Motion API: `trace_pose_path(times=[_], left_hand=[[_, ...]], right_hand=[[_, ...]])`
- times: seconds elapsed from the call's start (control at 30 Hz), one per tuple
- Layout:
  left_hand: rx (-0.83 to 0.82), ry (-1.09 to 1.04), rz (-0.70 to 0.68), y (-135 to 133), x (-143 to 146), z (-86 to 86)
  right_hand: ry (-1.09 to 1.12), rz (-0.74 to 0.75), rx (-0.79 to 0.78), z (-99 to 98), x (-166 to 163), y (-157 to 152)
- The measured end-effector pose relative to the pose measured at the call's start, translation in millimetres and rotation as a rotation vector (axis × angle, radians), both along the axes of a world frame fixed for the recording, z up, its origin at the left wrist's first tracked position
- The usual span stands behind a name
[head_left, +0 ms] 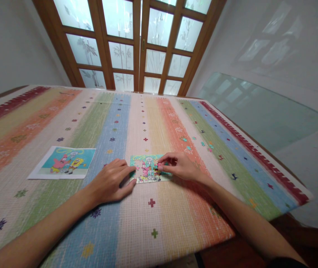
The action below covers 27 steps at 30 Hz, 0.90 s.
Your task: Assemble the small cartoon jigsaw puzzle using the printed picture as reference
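Note:
A partly assembled jigsaw puzzle (149, 172) with cartoon figures lies flat on the striped tablecloth. Bare gaps show in its left part. My left hand (113, 181) rests at the puzzle's left edge, thumb and index finger apart, holding nothing. Over the puzzle's right side, my right hand (181, 166) pinches a small pinkish puzzle piece (159, 166) between thumb and fingertips. Part of the puzzle's right side is hidden under that hand. Left of my left hand lies a printed reference picture (66, 162) of the cartoon scene on white paper.
Several loose puzzle pieces (202, 144) lie beyond my right hand, mostly turquoise. The striped tablecloth (139, 223) covers the table, whose near edge runs below my right forearm. A wooden door with frosted panes (122, 56) stands behind, between white walls.

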<state>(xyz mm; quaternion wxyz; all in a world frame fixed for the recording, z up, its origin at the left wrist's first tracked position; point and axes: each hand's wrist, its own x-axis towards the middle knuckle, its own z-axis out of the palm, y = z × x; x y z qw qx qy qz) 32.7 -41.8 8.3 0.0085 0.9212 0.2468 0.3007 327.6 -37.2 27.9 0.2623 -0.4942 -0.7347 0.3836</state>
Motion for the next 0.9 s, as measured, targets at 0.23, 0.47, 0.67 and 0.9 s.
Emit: trace_pose_path(times=[0.23, 0.47, 0.67, 0.9], left_hand=[[-0.041, -0.014, 0.024, 1.3, -2.2, -2.9], [-0.019, -0.011, 0.0, 0.9, -2.9, -2.9], [-0.003, -0.026, -0.015, 1.0, -2.2, -3.1], [0.011, -0.021, -0.032, 0.9, -0.6, -1.6]], right_hand=[[-0.087, 0.071, 0.209, -0.8, -7.5, -8.6], [-0.137, 0.203, 0.305, 3.4, -6.2, -8.3], [-0.209, 0.232, 0.304, -0.4, -5.0, -7.9], [-0.192, 0.254, 0.296, -2.6, -6.0, -5.8]])
